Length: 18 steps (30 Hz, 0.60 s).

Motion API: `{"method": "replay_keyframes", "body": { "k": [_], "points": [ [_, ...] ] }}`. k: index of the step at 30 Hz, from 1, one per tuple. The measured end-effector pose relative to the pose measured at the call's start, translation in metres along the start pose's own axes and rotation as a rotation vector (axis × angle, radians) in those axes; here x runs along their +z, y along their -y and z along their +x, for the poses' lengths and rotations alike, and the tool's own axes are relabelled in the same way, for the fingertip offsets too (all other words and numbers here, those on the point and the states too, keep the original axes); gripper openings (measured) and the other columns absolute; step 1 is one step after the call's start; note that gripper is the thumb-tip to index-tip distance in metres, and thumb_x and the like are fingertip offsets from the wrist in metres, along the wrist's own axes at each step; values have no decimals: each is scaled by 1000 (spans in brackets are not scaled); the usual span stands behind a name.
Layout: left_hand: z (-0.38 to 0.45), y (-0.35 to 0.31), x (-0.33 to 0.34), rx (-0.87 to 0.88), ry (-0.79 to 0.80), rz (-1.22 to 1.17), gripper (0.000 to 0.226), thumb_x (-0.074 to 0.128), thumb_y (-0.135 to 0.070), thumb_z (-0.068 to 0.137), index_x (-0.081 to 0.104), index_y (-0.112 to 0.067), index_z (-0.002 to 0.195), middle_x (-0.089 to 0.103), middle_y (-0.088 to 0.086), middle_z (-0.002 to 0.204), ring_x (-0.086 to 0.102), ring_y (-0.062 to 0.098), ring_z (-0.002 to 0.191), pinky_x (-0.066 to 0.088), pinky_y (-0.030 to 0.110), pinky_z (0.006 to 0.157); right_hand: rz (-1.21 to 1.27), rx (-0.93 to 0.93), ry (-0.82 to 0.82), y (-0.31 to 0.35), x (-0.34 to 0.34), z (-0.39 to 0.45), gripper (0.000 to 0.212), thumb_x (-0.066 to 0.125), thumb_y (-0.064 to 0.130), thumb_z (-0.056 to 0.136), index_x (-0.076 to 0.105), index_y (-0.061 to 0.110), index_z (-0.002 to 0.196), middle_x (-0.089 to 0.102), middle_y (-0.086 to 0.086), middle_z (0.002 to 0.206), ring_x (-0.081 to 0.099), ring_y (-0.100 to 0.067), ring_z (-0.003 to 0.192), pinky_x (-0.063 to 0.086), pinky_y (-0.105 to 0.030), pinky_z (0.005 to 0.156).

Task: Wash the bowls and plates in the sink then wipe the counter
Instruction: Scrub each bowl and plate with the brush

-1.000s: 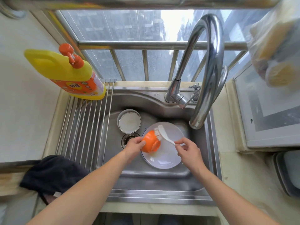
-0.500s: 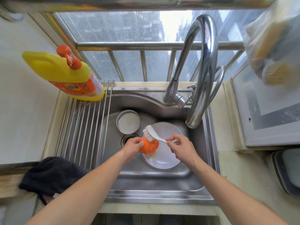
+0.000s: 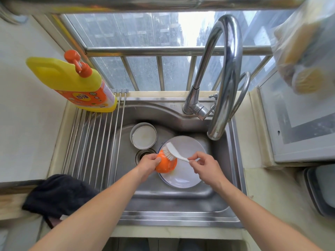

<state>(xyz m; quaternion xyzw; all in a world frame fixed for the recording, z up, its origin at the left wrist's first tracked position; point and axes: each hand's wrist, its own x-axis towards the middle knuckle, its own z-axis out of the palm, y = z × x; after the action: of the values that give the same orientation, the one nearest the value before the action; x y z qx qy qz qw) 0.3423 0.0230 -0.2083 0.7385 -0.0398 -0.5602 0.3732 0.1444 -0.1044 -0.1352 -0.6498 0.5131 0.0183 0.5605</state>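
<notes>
In the steel sink [image 3: 181,198] my left hand [image 3: 148,163] grips a small orange bowl [image 3: 167,165], held tilted over a white plate [image 3: 186,171]. My right hand [image 3: 204,165] pinches the handle of a white dish brush [image 3: 174,151]; its bristles rest on the bowl's upper rim. A white bowl with a metal rim [image 3: 143,135] sits upright at the back left of the basin, just behind the drain [image 3: 144,155].
A tall chrome faucet [image 3: 223,91] arches over the basin's right side. A roll-up steel rack [image 3: 94,144] covers the sink's left part, with a yellow detergent bottle [image 3: 76,84] at its far end. A dark cloth [image 3: 58,194] lies on the left counter.
The brush head has slid left, from the bowl's right side onto its upper rim, then back a little. My left hand keeps its hold on the orange bowl, which has turned slightly.
</notes>
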Motion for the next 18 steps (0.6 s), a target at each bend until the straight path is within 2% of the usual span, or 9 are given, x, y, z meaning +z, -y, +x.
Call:
{"method": "replay_keyframes", "body": {
  "k": [2, 4, 6, 8, 11, 15, 18],
  "points": [
    [-1, -1, 1, -7, 10, 19, 16, 49, -6, 105, 63, -12, 101, 64, 8, 90, 59, 14, 79, 51, 26, 75, -58, 28, -93, -2, -1, 2, 11, 62, 26, 90, 69, 28, 82, 64, 3, 62, 56, -11, 55, 47, -29, 54],
    [-1, -2, 2, -23, 3, 9, 19, 49, -5, 105, 63, -13, 97, 63, 9, 91, 58, 16, 80, 51, 27, 75, -40, 13, -64, 0, 1, 1, 10, 63, 27, 91, 69, 28, 83, 63, 3, 61, 54, -11, 54, 45, -27, 53],
    [-1, -2, 2, -43, -11, -23, 16, 48, -6, 105, 64, -10, 105, 64, 10, 95, 60, 16, 81, 52, 27, 75, 18, -12, 10, 4, 3, -2, 11, 63, 25, 92, 70, 28, 84, 60, 3, 59, 47, -5, 46, 39, -23, 51],
    [-2, 0, 2, -50, 3, -25, 18, 48, -7, 105, 63, -7, 116, 65, 8, 92, 61, 15, 81, 52, 27, 77, 5, 30, -35, 3, 4, -1, 12, 61, 25, 91, 68, 28, 83, 62, 2, 62, 48, -8, 47, 40, -24, 50],
    [-6, -3, 2, -49, 43, -21, 20, 49, -9, 105, 62, -7, 121, 65, 7, 94, 61, 17, 86, 53, 27, 78, -52, 93, -100, 2, 1, 0, 12, 57, 25, 91, 66, 30, 83, 65, -1, 66, 53, -16, 55, 43, -27, 50],
    [-6, -10, -1, -89, -31, -100, 25, 47, -11, 106, 60, -7, 127, 65, 10, 106, 63, 12, 81, 53, 21, 65, 137, 8, 50, 5, -4, -5, 15, 60, 20, 94, 70, 28, 85, 55, 0, 61, 38, -10, 44, 32, -21, 43],
    [-6, -14, 1, -121, -51, -149, 29, 48, -12, 106, 57, -4, 133, 63, 12, 109, 63, 15, 83, 53, 25, 66, 40, 27, -53, 2, -4, -3, 13, 60, 24, 92, 70, 30, 85, 56, 5, 58, 43, -9, 46, 37, -23, 47]
  ]
}}
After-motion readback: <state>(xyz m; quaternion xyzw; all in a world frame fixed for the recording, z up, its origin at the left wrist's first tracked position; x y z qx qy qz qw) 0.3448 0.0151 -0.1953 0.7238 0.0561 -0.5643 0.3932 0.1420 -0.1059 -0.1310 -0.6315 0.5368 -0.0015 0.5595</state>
